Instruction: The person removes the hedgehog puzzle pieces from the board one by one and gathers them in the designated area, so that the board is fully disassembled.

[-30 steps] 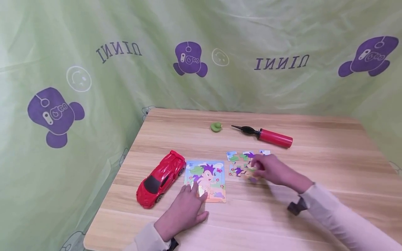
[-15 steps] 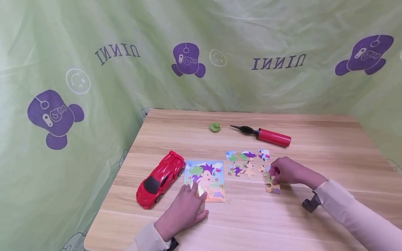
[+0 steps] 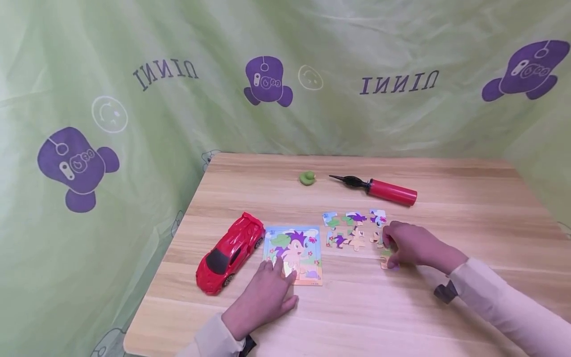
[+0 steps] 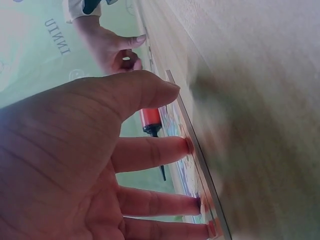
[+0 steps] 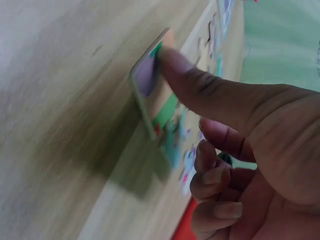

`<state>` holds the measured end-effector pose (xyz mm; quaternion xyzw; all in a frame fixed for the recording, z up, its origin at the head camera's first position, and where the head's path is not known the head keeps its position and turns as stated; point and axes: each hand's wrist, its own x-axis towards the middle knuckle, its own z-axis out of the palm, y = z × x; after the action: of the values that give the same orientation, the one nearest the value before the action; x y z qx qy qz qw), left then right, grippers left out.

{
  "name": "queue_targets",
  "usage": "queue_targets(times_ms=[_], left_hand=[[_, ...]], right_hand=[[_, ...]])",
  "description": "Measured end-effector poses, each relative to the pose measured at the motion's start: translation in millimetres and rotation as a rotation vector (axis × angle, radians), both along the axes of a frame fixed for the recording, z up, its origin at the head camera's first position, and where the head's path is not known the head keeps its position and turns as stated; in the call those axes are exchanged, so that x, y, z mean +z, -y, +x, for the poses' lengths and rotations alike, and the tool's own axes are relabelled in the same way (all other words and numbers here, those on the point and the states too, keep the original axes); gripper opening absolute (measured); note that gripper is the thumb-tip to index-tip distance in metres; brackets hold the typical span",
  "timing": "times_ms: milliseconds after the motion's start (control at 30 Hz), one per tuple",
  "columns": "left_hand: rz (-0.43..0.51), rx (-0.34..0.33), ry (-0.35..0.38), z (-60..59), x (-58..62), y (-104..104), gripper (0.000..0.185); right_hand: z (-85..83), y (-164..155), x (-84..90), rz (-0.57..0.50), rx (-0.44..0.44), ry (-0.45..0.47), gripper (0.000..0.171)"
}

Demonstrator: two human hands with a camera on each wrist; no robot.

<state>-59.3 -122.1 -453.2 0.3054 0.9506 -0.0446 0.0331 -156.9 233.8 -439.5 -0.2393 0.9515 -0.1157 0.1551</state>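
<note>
In the head view my left hand (image 3: 260, 300) lies at the near left of a square hedgehog puzzle board (image 3: 312, 233), fingertips on its lower part. The left wrist view shows those fingers extended, tips on the board beside its edge (image 4: 199, 155). My right hand (image 3: 415, 243) is at the right side of the loose pieces, thumb and fingers at a puzzle piece with a purple snail (image 5: 146, 77). In the right wrist view the thumb presses its face, and the piece is tilted with a shadow below. Several puzzle pieces (image 3: 357, 237) lie spread in rows left of this hand.
A red toy car (image 3: 229, 253) stands left of the board. Behind the pieces lie a red hand pump (image 3: 392, 192) with a black nozzle and a small green duck (image 3: 307, 178). A green printed curtain (image 3: 330, 124) hangs along the table's back.
My right hand has moved right from over the middle of the loose pieces, the snail puzzle piece going with it to the right end. The left hand stays on the board.
</note>
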Motion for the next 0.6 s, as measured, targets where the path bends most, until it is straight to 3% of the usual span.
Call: queue_targets(times_ms=[167,367,600], left_hand=[[-0.004,0.029,-0.009,-2.1,-0.6,3.1,0.054],[0.018,0.083,-0.018,-3.8,-0.3,8.4,0.058],[0.061,0.086,-0.001,0.4,-2.0,15.5,0.058]], right_hand=[[7.3,29.2,-1.7,-0.074,0.091,-0.079,0.027],[16.3,102.5,-14.0,-0.197,0.257,-0.144,0.012],[26.3,169.1,-26.9,-0.181,0.432,-0.29,0.029]])
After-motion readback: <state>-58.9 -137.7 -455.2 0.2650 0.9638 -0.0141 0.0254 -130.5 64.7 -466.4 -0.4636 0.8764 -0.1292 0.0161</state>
